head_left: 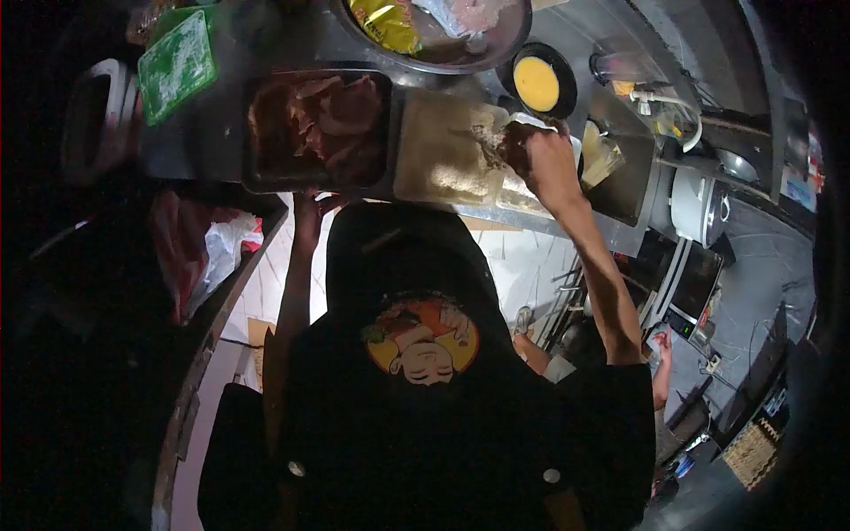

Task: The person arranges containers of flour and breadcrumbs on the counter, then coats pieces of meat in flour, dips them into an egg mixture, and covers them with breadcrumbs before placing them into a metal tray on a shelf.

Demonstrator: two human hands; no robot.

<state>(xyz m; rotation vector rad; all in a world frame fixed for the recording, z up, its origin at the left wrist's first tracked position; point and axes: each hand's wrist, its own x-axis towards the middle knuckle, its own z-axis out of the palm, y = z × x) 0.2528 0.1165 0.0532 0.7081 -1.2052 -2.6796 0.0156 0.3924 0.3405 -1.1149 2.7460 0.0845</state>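
Note:
My right hand (538, 157) reaches over the right end of a shallow container of white flour-like powder (423, 146). Its fingers are closed and bent down; what they hold, if anything, is too dark to make out. Beside and partly under that hand is a second light container (521, 195) with white powder. My left hand (312, 215) is low at the front edge of a dark tray (258, 181), with fingers apart and partly in shadow. Slices of raw meat (332, 124) fill the tray. I cannot tell whether the left hand touches the rim.
A black bowl of yellow liquid (537, 84) stands behind my right hand. At the back, a large metal bowl (460, 64) holds a yellow packet and plastic bags. A green lid-like item (177, 66) lies left, a sink (620, 186) right. Another person's hand (662, 341) shows at lower right.

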